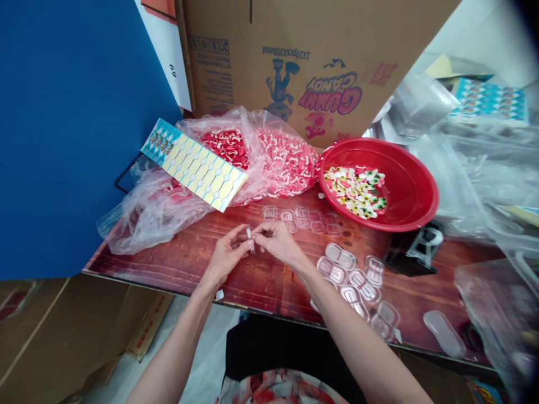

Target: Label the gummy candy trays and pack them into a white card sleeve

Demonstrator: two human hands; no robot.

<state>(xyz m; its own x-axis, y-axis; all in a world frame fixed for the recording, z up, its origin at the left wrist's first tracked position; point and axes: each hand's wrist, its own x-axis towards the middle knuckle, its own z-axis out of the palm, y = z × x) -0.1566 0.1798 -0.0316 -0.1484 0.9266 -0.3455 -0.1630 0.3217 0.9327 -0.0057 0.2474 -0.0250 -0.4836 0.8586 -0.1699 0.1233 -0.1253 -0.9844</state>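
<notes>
My left hand [229,252] and my right hand [278,241] meet over the red-brown table [177,258], both pinching a small clear plastic piece [249,233] between the fingertips. A row of small clear plastic capsules [298,219] lies just beyond my hands. More clear capsules [357,283] are scattered to the right of my right forearm. A sticker sheet [193,165] with yellow and blue labels rests on a plastic bag of red and white candies [269,157].
A red bowl [415,191] with mixed gummy candies stands at the back right. A large cardboard box [303,56] rises behind. A blue panel [63,129] is at left. Clear plastic bags [484,168] pile at right, beside a black tape dispenser [415,252].
</notes>
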